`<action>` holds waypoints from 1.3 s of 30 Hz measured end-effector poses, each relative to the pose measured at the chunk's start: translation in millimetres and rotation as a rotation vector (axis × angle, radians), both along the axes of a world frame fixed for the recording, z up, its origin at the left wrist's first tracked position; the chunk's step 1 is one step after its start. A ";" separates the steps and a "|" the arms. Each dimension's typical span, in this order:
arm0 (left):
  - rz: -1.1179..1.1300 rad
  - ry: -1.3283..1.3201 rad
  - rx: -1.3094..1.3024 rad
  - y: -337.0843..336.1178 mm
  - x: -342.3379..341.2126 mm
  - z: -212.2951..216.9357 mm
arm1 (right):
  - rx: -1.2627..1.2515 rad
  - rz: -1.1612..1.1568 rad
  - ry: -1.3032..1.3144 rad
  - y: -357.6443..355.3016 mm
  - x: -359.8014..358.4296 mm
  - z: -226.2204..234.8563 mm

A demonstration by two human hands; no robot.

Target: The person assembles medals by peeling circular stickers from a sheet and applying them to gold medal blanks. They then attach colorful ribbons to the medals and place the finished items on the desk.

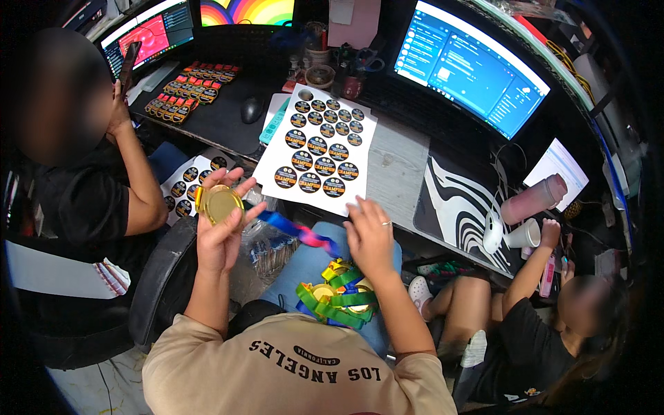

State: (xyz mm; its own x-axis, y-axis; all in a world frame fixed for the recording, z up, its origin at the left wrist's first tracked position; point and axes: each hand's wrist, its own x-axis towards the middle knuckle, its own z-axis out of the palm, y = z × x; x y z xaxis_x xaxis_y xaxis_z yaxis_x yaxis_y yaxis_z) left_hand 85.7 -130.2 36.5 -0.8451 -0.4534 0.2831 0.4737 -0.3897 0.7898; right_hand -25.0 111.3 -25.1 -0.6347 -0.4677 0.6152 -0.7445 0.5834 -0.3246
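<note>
My left hand [225,232] grips a gold medal [223,205] by its edge, its plain round face turned up. A blue and pink ribbon [294,229] trails from the medal toward my right side. My right hand [371,238] hovers by the near right corner of a white sheet [363,166], fingers loosely bent and apart, with nothing visible in them. Round black stickers [325,167] in two sizes cover that sheet. On my lap lies a heap of gold medals [323,292] with tangled green, blue and yellow ribbons [353,300].
A black mouse [252,109] and rows of finished-looking medals [173,108] lie on the desk at left. A person [76,124] there holds a phone [129,62]. At right, another person [553,325] sits near a white cup [523,234] and a pink tumbler [532,199].
</note>
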 end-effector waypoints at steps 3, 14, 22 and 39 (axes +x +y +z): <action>-0.118 -0.068 0.207 -20.9 -10.5 -8.3 | 0.067 -0.102 -0.053 6.1 -17.4 -17.5; 0.231 -0.548 -0.157 -36.7 -47.8 -64.0 | -0.100 -0.079 -0.073 8.9 -34.6 -30.9; 0.037 -0.677 -0.157 -38.4 -51.9 -60.6 | -0.283 -0.100 -0.135 4.0 -34.0 -22.2; -0.527 -0.838 0.206 18.6 -49.0 -70.3 | -0.481 -0.210 -0.237 60.7 18.3 -25.6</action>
State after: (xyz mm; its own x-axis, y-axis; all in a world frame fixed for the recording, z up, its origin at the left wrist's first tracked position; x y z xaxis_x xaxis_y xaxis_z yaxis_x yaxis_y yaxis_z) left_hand 36.7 -111.6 -33.9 -0.8422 0.0621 -0.5355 -0.4750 -0.5552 0.6827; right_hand -6.7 172.0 -50.8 -0.8303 -0.0195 0.5569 -0.5029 0.4567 -0.7338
